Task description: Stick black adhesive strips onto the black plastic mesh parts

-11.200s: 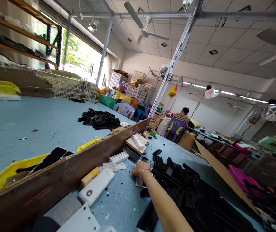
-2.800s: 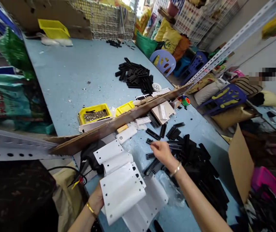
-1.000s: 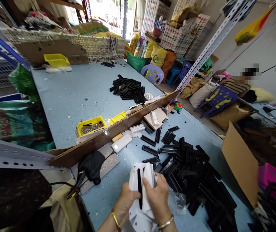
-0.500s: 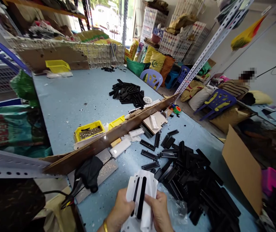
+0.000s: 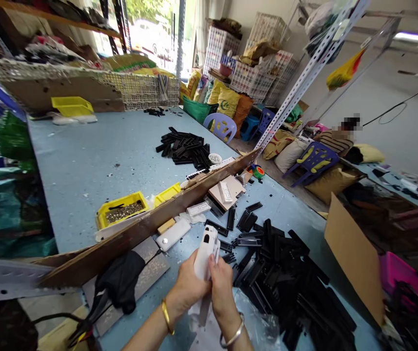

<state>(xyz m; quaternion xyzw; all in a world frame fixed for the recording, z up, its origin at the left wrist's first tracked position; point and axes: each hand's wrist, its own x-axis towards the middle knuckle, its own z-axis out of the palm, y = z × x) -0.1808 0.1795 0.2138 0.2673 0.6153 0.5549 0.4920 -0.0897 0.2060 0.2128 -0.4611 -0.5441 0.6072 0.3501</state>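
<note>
Through the head camera I have both hands in view at the near side of the desk [image 5: 73, 153]. The left hand [image 5: 190, 282] is closed on the left side of a folded white sheet [image 5: 203, 256]; the right hand [image 5: 223, 287] is closed on its right side. The fingers of both hands grip the sheet, with the right thumb laid along its upper face. The sheet is tilted, its narrow end directed toward the far side — a dark hole shows near that end. More white material [image 5: 212, 334] appears below the hands; I cannot tell whether it is the same sheet.

To the right of the hands I have a heap of black plastic pieces [image 5: 285, 273], with a clear plastic bag [image 5: 262, 319] at its near left edge. An upright cardboard panel [image 5: 355, 263] stands beyond the heap on the right, with a pink bin [image 5: 402, 278] behind it. To the left, a black cloth [image 5: 119, 282] lies on a grey board [image 5: 152, 270].

A cardboard strip [image 5: 135, 222] divides the desk. On the near side, a white case [image 5: 174, 235] lies beside a yellow block [image 5: 166, 225]. On the far side I see a yellow tray [image 5: 102, 219] containing small metal parts — and, farther back, a second black pile [image 5: 185, 146].
</note>
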